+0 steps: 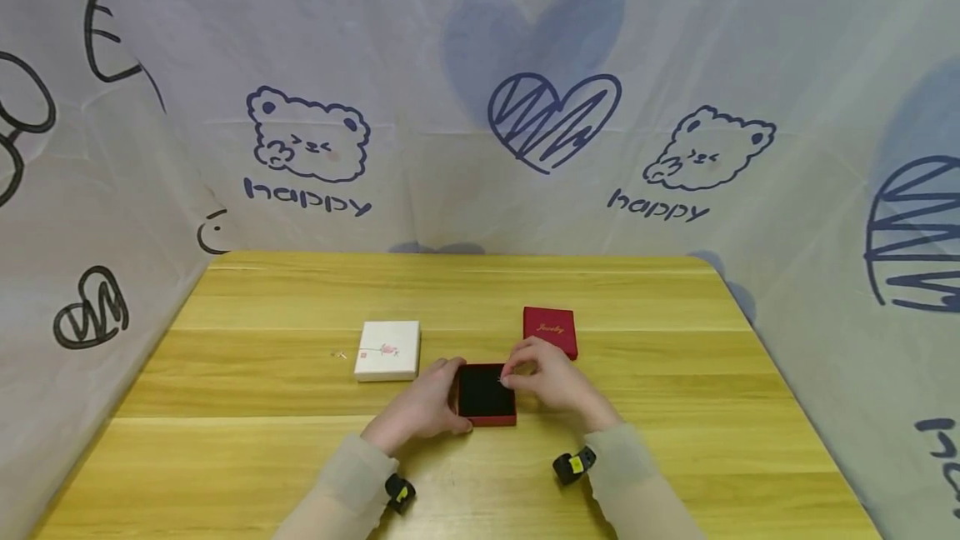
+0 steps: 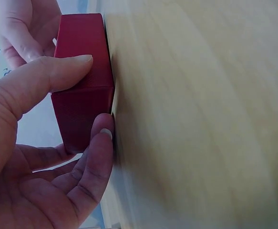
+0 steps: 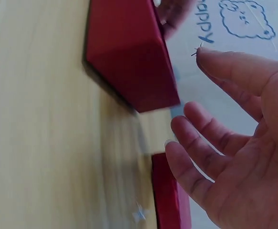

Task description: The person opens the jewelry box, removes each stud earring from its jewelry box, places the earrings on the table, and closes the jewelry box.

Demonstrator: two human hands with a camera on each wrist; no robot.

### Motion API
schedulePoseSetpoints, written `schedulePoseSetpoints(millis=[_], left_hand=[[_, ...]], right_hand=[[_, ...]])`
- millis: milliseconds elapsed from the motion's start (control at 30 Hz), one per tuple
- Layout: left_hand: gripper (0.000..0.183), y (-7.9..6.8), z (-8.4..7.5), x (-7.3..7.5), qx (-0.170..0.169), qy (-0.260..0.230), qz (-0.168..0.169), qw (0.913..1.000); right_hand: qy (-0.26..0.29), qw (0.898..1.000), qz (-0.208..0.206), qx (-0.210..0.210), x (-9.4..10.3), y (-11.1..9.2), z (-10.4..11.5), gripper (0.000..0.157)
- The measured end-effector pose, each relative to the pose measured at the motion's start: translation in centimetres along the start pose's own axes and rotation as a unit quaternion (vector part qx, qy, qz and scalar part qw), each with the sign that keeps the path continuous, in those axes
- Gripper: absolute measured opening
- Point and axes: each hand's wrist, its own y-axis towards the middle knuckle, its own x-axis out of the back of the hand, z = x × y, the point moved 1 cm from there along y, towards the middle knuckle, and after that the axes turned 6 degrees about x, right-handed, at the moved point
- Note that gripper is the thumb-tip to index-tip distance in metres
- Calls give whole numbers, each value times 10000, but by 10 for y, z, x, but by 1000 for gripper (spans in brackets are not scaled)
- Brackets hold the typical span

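Observation:
A small red box (image 1: 492, 421) with a black inner pad (image 1: 483, 394) sits uncovered on the table. My left hand (image 1: 429, 401) grips its left side; in the left wrist view the thumb lies along one red wall (image 2: 84, 47) and the fingers curl at the corner. My right hand (image 1: 553, 375) is over the box's right edge. Thumb and forefinger pinch a tiny, thin metal piece (image 3: 196, 51), too small to tell its kind, while the other fingers spread loosely. Just behind this hand lies a red lid (image 1: 550, 327) with gold "Jewelry" lettering.
A white box (image 1: 387, 350) with a pink flower print stands left of the red one. Tiny shiny pieces (image 1: 340, 354) lie beside it. In the right wrist view a silvery star-shaped piece (image 3: 139, 213) is near the lid. Printed cloth (image 1: 450, 190) hangs behind the table.

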Motion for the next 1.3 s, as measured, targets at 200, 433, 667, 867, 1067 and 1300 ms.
schedulePoseSetpoints(millis=[200, 433, 667, 867, 1067, 1300], left_hand=[[96, -1, 0, 0, 0, 13, 22, 10000], [96, -2, 0, 0, 21, -24, 41, 10000], [96, -2, -1, 1, 0, -35, 28, 10000], [95, -2, -2, 1, -33, -42, 16, 10000], [94, -1, -1, 1, -48, -30, 8, 10000], [91, -1, -1, 0, -176, -8, -74, 9998]], right_hand=[[-95, 9997, -236, -34, 19, -11, -8, 5], [-201, 9976, -463, -482, 38, -27, -18, 4], [-150, 9951, -577, -785, 54, -40, -30, 4], [-136, 9940, -590, -915, 61, -49, -38, 5], [-223, 9946, -461, -899, 60, -53, -44, 6], [-83, 9917, -316, -1245, 55, -54, -48, 5]])
